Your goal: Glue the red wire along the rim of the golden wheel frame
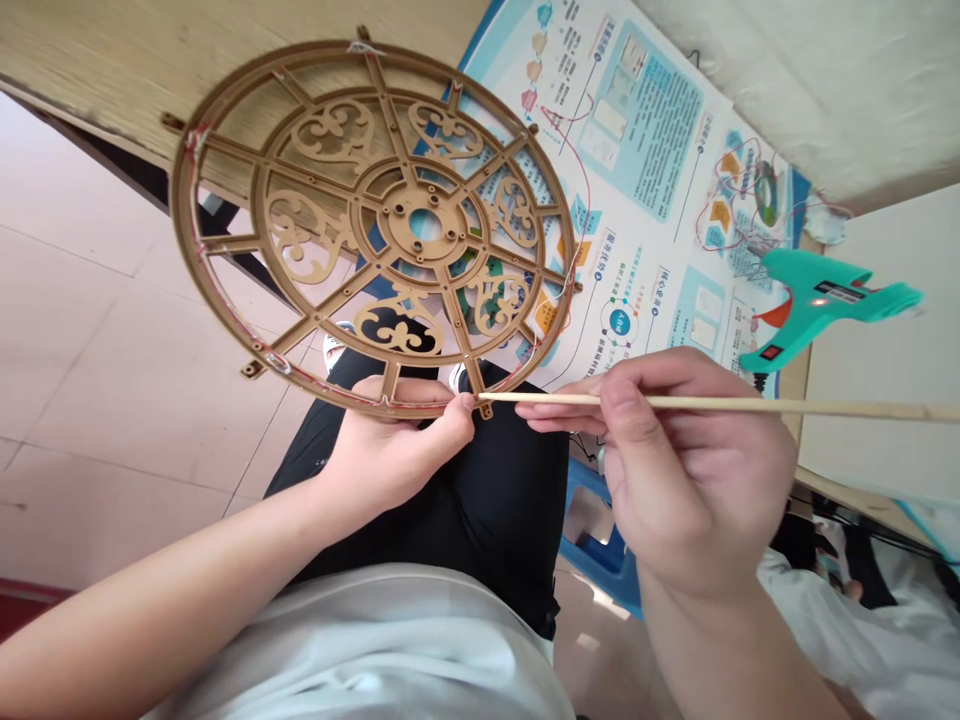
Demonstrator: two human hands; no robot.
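Note:
A round, gold-brown openwork frame [361, 215] with scroll ornaments is tilted up over my lap. My left hand [397, 437] grips its lower rim, thumb in front and fingers behind. Thin red and white wires [574, 235] run along the rim, and a loop hangs off its right side. In my right hand [675, 450] is a slender wooden stick [720, 405], pinched between thumb and fingers. The stick's tip meets the lower rim near my left thumb; whether it presses on the wire there I cannot tell.
A teal glue gun [814, 300], its light lit, rests at the table's right. Printed sheets [652, 130] cover part of the wooden table [112, 60]. More thin wire [720, 215] lies coiled there. A blue stool [600, 530] stands below, and a white panel [885, 300] at the right.

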